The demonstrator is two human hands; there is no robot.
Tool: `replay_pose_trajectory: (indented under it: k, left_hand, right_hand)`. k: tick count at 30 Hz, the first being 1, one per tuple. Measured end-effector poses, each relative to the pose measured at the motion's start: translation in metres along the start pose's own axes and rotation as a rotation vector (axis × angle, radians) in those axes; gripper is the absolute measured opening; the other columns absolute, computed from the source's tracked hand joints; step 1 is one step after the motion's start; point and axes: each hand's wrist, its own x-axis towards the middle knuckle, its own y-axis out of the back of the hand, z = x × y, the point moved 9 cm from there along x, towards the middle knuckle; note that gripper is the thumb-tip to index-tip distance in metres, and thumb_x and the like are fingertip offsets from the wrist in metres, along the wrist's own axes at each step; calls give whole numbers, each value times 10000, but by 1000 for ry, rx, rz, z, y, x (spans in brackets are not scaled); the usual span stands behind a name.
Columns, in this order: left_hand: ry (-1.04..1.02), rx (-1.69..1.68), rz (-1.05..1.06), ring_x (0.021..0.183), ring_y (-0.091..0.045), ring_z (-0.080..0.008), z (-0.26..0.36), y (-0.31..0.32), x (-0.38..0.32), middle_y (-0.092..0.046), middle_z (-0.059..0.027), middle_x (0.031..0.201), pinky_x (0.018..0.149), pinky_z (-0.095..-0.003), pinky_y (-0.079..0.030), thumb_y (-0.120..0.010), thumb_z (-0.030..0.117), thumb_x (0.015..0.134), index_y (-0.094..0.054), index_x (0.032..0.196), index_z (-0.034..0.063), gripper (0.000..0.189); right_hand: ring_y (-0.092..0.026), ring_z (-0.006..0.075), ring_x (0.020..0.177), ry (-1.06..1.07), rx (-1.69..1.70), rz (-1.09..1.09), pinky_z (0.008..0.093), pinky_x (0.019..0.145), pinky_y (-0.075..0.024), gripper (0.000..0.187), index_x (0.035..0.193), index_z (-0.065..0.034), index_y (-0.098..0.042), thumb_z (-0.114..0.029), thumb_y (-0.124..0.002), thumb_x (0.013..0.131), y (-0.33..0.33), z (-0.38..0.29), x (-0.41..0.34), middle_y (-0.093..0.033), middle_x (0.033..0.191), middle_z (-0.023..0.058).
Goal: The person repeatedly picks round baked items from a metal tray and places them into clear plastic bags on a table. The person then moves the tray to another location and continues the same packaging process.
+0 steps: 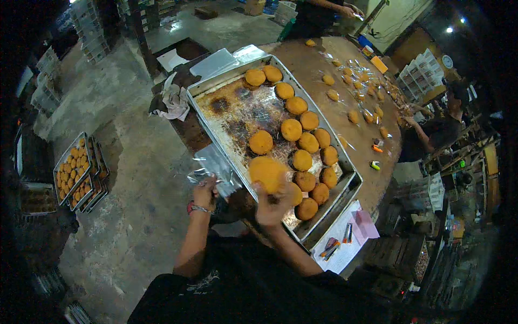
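My right hand (270, 208) is raised over the near part of a metal baking tray (226, 109), gripping a round golden bun (265, 173); both are blurred. Left of the tray, my left hand (205, 196) pinches a clear plastic bag (214, 166). That wrist wears a red band and a bracelet. Many baked buns (301, 160) lie loose along the tray's right side and far end, while one bun (261, 141) sits apart nearer the middle. The bare part of the tray is scorched and greasy. This tray rests on another tray (344, 198).
On the brown table (307, 73), several bagged buns (358, 85) are spread. Paper (348, 255) with cutter knives (331, 248) lies at the near right. A crumpled cloth (176, 101) hangs left. Stacked bun trays (75, 174) stand on the floor. Two other people work around the table.
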Motion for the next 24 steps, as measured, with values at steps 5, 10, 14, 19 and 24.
replay_pose_trajectory:
  k: [5, 10, 14, 19, 24]
  left_hand:
    - [-176, 206, -96, 650, -582, -114, 21, -11, -7, -615, -35, 752, 569, -249, -463, -694, 238, 794, -610, 850, 43, 219]
    - [10, 33, -275, 836, -580, -139, 25, -10, 7, -612, -52, 939, 738, -272, -465, -699, 237, 779, -577, 1035, 32, 350]
    - [119, 100, -516, 930, -562, -150, 50, -28, -1, -586, -61, 1044, 765, -285, -464, -706, 226, 762, -543, 1103, 28, 427]
    - [90, 192, -600, 830, -603, -172, 41, -47, -3, -642, -60, 879, 734, -298, -476, -708, 241, 751, -630, 935, 32, 289]
    - [-44, 1315, -396, 690, -636, -282, -5, 7, 64, -647, -160, 740, 659, -374, -488, -657, 505, 719, -646, 696, 21, 485]
  right_hand:
    - [-566, 249, 1052, -396, -29, -488, 337, 864, -462, 508, 1223, -1, -489, -144, -683, 776, -65, 57, -41, -560, 1163, 203]
    - [-556, 226, 1065, -456, 61, -554, 307, 886, -457, 558, 1256, -14, -471, -120, -689, 753, -87, 59, -29, -539, 1205, 180]
    - [-534, 199, 1081, -625, 266, -614, 314, 861, -476, 541, 1286, -43, -450, -137, -659, 796, -126, 62, -29, -496, 1268, 139]
    - [-564, 272, 1049, -44, -246, -957, 335, 889, -432, 448, 1309, -68, -419, -119, -526, 877, -171, 19, 23, -545, 1208, 157]
    - [-606, 270, 903, -238, 454, -367, 356, 756, -503, 439, 1232, 27, -442, -247, -504, 896, -77, 1, 169, -601, 1048, 159]
